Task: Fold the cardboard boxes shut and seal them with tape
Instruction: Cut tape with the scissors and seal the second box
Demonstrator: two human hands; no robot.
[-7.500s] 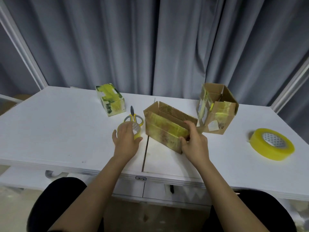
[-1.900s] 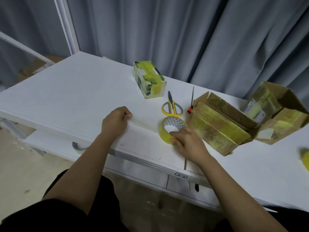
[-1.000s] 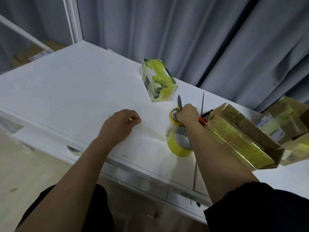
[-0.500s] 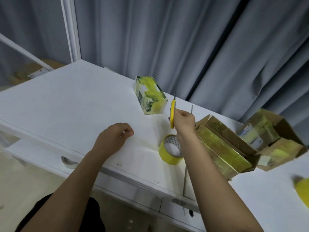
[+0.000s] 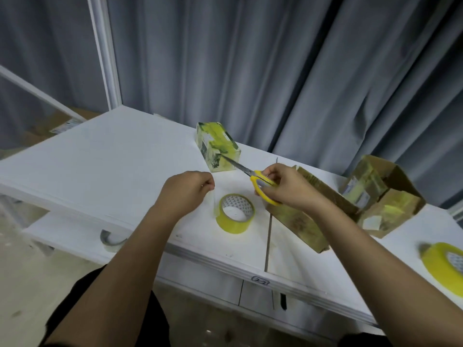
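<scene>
Above the near edge of the white bench (image 5: 105, 156), the right hand (image 5: 288, 189) now carries the yellow-handled scissors (image 5: 260, 182) in the air, fingers curled through and around the handles and the closed blades pointing away and left toward the small taped box (image 5: 218, 146) at the back. Half a second ago the same scissors stood nearly upright in that hand; a second ago the hand was only reaching them where they lay on the bench beside the tape roll (image 5: 235, 212). The left hand (image 5: 188, 191) has lifted off the bench and moved in closer to the roll, its fingers curled with the tips pinched together; a faint clear strip seems to run from them down to the roll, though it is too thin to be sure. The roll itself lies flat just in front of both hands, where it lay before. That reads as a length of tape drawn out and about to be cut. The open cardboard box (image 5: 300, 221) it is meant for sits just behind the right forearm, flaps not yet folded, with a second open box (image 5: 383, 196) beyond it and a spare tape roll (image 5: 446, 261) at the far right edge.
</scene>
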